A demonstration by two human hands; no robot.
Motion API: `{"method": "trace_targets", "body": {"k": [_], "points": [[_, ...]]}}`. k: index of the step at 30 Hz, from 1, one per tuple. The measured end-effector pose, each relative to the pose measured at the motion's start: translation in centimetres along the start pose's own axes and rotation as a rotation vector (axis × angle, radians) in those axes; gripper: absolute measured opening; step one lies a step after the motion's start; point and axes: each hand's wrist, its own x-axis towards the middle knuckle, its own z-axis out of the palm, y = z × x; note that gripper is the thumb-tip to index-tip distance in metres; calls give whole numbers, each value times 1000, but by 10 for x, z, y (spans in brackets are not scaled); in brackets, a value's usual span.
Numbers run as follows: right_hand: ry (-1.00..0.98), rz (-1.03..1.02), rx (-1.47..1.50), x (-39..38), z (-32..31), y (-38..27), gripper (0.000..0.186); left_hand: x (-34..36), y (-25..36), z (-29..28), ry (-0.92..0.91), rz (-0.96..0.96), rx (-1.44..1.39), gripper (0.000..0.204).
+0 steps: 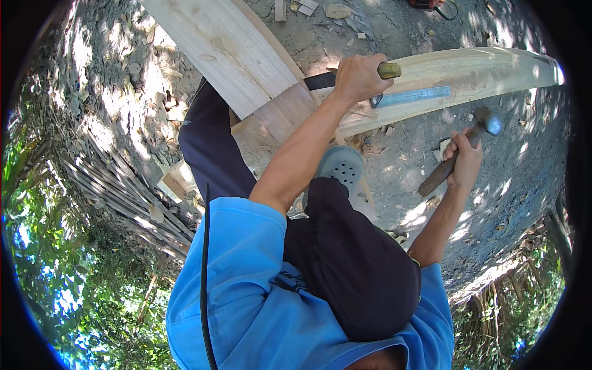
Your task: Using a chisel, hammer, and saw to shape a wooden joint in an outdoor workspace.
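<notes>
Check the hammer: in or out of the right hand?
In: the right hand is curled around the wooden handle of the hammer.

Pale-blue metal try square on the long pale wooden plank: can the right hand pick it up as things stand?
Probably not: the right hand is closed around the wooden-handled metal hammer. Otherwise the way looks free: nothing covers the try square's blade.

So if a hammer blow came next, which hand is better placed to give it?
Probably the right: the right hand already grips the hammer, out to the person's right, while the left hand is closed around a yellowish tool handle.
</notes>
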Motion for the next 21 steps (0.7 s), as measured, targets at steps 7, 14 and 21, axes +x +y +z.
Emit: {"method": "trace_targets", "body": {"k": [7,14,21], "points": [[34,-132,33,12,-32,-50,16,11,-1,-1,47,-34,58,30],[40,-333,140,41,-80,-98,17,13,-7,-4,87,-50,44,34],[115,-520,285,83,-87,-118,15,12,-9,-7,118,-45,32,32]]}}
